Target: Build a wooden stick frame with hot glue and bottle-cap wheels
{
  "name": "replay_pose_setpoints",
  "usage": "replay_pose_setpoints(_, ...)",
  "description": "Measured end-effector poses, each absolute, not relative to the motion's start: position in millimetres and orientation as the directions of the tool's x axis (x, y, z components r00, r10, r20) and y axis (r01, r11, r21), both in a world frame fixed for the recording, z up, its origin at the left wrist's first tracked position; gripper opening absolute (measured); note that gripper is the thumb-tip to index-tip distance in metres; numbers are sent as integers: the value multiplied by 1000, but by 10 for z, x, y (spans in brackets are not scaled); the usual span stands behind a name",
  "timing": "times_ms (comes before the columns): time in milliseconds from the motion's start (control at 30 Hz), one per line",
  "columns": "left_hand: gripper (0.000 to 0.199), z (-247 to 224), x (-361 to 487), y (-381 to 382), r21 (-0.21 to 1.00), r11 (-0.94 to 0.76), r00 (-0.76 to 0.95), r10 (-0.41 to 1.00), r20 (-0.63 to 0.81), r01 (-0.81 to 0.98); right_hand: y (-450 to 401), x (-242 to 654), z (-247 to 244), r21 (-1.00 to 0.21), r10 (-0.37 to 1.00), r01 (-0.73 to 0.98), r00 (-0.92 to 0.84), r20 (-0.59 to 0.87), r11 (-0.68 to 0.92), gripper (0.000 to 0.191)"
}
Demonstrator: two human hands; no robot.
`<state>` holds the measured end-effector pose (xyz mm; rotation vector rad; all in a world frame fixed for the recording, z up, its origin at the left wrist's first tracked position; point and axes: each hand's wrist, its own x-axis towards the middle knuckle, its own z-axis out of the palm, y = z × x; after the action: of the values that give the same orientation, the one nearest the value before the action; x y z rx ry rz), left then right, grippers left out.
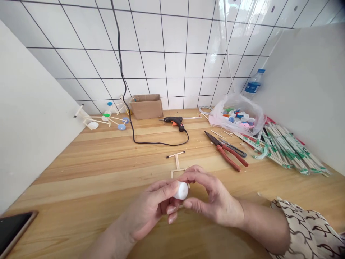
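A white plastic bottle cap point(181, 191) is pinched between the thumb and fingers of my left hand point(153, 201). My right hand point(215, 198) is just right of the cap, with its thumb and fingers apart and curved around the cap's side. Whether a right fingertip touches the cap, I cannot tell. Behind and partly under my hands lies a small frame of light wooden sticks point(177, 162), with a dark-tipped crossbar at its far end. My hands hide its near part.
A black glue gun point(174, 120) lies behind, its cord trailing. Red-handled pliers point(226, 153) and a utility knife point(234, 147) are to the right, near a bag of caps point(215, 120) and wrapped chopsticks point(293, 147). A cardboard box point(147, 109), stick-and-cap models point(107, 118) and a phone point(16, 230) are also there.
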<state>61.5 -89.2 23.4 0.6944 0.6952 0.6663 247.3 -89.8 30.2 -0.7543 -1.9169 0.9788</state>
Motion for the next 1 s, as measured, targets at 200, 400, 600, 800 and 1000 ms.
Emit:
replay_pose_setpoints(200,36,262,687,-928,814,528,577,753,-315,-244,-932,2460,229,-659,697,296,-514,500,691,36)
replay_pose_setpoints(400,39,277,729,-951,889,423,541,796,-271,-177,-953,2450,228,-604,704,383,-516,488,699,35)
replay_pose_setpoints(600,42,262,752,-974,919,370,500,826,-260,-133,-962,2453,174,-626,696,349,-538,475,697,34)
replay_pose_setpoints(800,48,242,736,-984,940,331,486,836,-253,-81,-932,2442,227,-724,731,290,-540,416,626,21)
replay_pose_setpoints(1000,40,235,648,-980,958,-162,325,942,79,236,-863,2487,331,-987,858,76,-506,87,144,19)
